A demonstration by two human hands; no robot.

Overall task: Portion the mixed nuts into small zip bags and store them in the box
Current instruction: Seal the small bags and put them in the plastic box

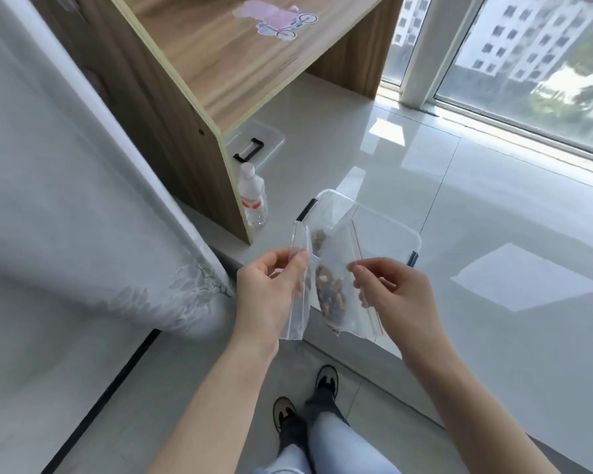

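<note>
My left hand (269,289) pinches a small clear zip bag (298,295) that hangs down and looks almost empty. My right hand (394,292) pinches a larger clear zip bag (339,268) with a red seal line; mixed brown nuts (327,295) lie inside it. The two bags hang side by side, touching, above a clear plastic box (384,227) with black latches that stands on the white ledge. Some nuts show through behind the bags, inside the box or a bag; I cannot tell which.
A wooden desk (220,63) stands at the back left, with a clear lid with a black handle (254,145) under it and a water bottle (252,196) beside its side panel. A grey-covered bed (65,217) fills the left. A window (528,63) is at the right.
</note>
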